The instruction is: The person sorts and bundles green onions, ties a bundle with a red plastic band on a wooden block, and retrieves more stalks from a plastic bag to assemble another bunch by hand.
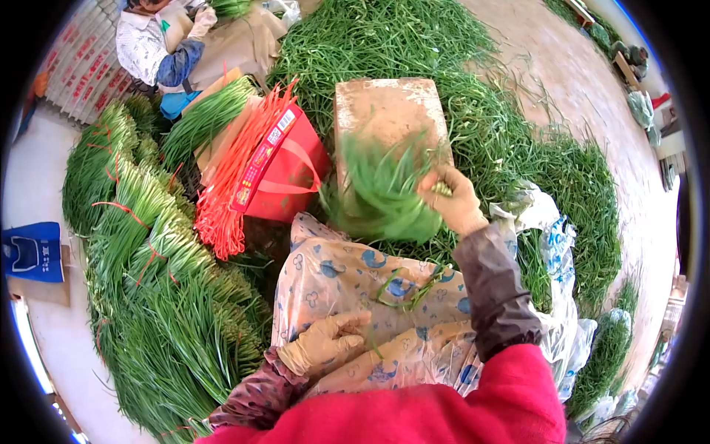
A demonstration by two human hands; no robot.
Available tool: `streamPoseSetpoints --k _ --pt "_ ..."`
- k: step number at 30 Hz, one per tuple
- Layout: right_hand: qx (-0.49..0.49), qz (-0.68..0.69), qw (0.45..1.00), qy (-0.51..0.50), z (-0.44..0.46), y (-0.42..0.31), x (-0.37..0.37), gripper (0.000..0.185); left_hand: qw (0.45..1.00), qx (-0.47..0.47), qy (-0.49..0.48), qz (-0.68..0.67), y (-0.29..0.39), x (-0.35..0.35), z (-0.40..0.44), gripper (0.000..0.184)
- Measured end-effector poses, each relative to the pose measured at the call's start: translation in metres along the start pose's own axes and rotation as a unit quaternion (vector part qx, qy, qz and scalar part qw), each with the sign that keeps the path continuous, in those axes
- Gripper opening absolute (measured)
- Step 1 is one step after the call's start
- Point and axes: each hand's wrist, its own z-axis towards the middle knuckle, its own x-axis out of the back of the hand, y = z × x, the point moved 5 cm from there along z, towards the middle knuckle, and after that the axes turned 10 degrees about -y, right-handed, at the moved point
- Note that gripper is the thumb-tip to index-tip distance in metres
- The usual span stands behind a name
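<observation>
My right hand point(454, 201), in a pale glove, is closed around the stem ends of a bunch of green chives point(388, 189). The leaves are smeared by motion and hang over the near part of a worn, dirt-marked block point(386, 111). My left hand point(325, 345), also gloved, rests on the patterned plastic apron point(347, 268) across my lap, fingers stretched out and holding nothing. A few loose green blades point(410, 290) lie on the apron between my hands.
Tied chive bundles point(140, 203) are stacked at left. Orange-red ties point(222, 196) lie beside a red bag point(299, 174). Loose greens point(384, 37) spread behind and right of the block. Crumpled plastic bags point(558, 274) sit at right. Another gloved person point(151, 44) works at upper left.
</observation>
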Motion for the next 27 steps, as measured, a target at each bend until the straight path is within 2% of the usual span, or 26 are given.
streamPoseSetpoints --k 1,2,3,4,6,7,8,9,10,12,14,16,17,18,19,21,22,23,25,26,27 --pt "0.0 0.0 1.0 0.007 -0.01 -0.012 0.003 0.021 1.0 -0.015 -0.018 0.011 0.005 0.001 0.001 0.052" --pt "0.055 -0.007 0.998 -0.025 -0.02 -0.031 0.004 0.016 0.998 -0.032 -0.039 0.024 0.012 0.002 0.003 0.053" --pt "0.113 -0.018 0.992 -0.056 -0.032 -0.056 0.007 0.011 0.998 -0.007 -0.045 0.05 0.022 0.002 0.003 0.056" --pt "0.132 -0.085 0.987 -0.034 -0.043 -0.086 0.019 0.013 0.997 -0.013 -0.054 0.06 0.038 0.002 0.002 0.056" --pt "0.161 -0.115 0.975 0.103 -0.068 -0.142 0.041 0.014 0.994 0.008 -0.051 0.094 0.063 0.003 -0.004 0.062" --pt "0.259 -0.12 0.949 0.137 -0.075 -0.162 0.055 0.014 0.994 -0.055 -0.049 0.076 0.075 0.008 -0.009 0.072" --pt "0.357 -0.124 0.91 0.169 -0.085 -0.183 0.067 0.014 0.992 -0.064 -0.055 0.088 0.094 0.004 -0.013 0.072" --pt "0.261 -0.141 0.927 0.228 -0.093 -0.199 0.073 0.014 0.988 -0.119 -0.046 0.086 0.125 -0.004 -0.02 0.078" --pt "0.273 -0.145 0.921 0.237 -0.092 -0.207 0.076 0.014 0.981 -0.173 -0.037 0.082 0.148 -0.01 -0.028 0.083" --pt "0.3 -0.409 0.84 0.192 -0.082 -0.227 0.064 0.016 0.972 -0.212 -0.013 0.103 0.174 -0.007 -0.042 0.095" --pt "0.288 -0.34 0.89 0.09 -0.104 -0.245 0.044 0.018 0.952 -0.238 0.0 0.193 0.205 -0.018 -0.053 0.114" --pt "0.254 -0.27 0.927 -0.048 -0.115 -0.268 0.021 0.019 0.917 -0.309 -0.026 0.252 0.244 -0.045 -0.061 0.122" --pt "0.257 -0.266 0.928 -0.049 -0.119 -0.271 0.009 0.019 0.903 -0.332 -0.033 0.27 0.254 -0.048 -0.057 0.125" --pt "0.22 -0.244 0.939 -0.102 -0.12 -0.269 -0.007 0.019 0.887 -0.357 -0.041 0.291 0.263 -0.048 -0.05 0.127" --pt "0.184 -0.224 0.944 -0.156 -0.123 -0.267 -0.022 0.018 0.872 -0.385 -0.072 0.295 0.268 -0.054 -0.039 0.128" --pt "0.198 -0.108 0.946 -0.234 -0.127 -0.249 -0.047 0.019 0.85 -0.43 -0.156 0.261 0.262 -0.074 -0.01 0.129" --pt "0.187 -0.029 0.946 -0.262 -0.131 -0.238 -0.062 0.02 0.873 -0.403 -0.176 0.211 0.249 -0.077 0.006 0.129" --pt "0.19 0.02 0.942 -0.277 -0.131 -0.225 -0.071 0.02 0.885 -0.333 -0.255 0.204 0.232 -0.079 0.022 0.125" --pt "0.19 0.077 0.935 -0.291 -0.132 -0.201 -0.083 0.022 0.913 -0.309 -0.267 -0.003 0.178 -0.08 0.038 0.107" --pt "0.186 0.084 0.935 -0.29 -0.13 -0.192 -0.084 0.022 0.901 -0.344 -0.265 -0.008 0.171 -0.086 0.036 0.093" --pt "0.207 0.024 0.942 -0.262 -0.13 -0.183 -0.084 0.023 0.888 -0.379 -0.262 -0.013 0.164 -0.091 0.033 0.078"
